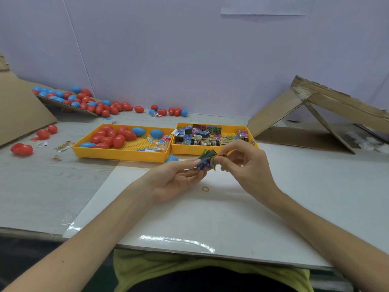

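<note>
Small printed packet (207,158) held between the hands above the bench (315,175). Left hand (176,180) pinches its lower left end and right hand (246,165) pinches its right edge. Both are equally near, fingertips almost meeting.

Bright, even overhead light fills the scene, and shadows are faint and soft. White glare streaks the glossy clear plastic film (176,241) at the pale grey desk's (315,186) near edge. The small printed foil packet (207,159) looks slightly blurred. Wide-angle distortion bends the edges.
</note>
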Demonstrator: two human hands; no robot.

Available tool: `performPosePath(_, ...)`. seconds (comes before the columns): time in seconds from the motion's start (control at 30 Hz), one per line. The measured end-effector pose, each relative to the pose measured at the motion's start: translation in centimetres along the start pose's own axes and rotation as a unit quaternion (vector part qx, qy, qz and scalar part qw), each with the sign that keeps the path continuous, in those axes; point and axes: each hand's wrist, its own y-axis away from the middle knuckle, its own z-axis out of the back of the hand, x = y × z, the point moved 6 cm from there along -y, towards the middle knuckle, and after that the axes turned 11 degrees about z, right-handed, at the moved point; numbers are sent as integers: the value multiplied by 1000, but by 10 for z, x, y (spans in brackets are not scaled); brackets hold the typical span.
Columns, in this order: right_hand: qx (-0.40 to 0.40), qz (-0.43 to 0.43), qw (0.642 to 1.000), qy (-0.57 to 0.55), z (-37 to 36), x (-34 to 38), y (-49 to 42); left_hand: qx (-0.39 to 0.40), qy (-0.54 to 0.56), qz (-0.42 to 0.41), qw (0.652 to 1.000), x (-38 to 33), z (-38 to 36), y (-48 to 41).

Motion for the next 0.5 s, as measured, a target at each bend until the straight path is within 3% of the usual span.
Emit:
performPosePath(0.3, -11, -7, 999, -39, 4, 2, -4, -5, 37, -23, 999, -5, 4, 0)
performPosePath(0.5, 41, 19, 998, -46, -4, 8, -1, -10, 63, -48, 997, -9, 7, 1)
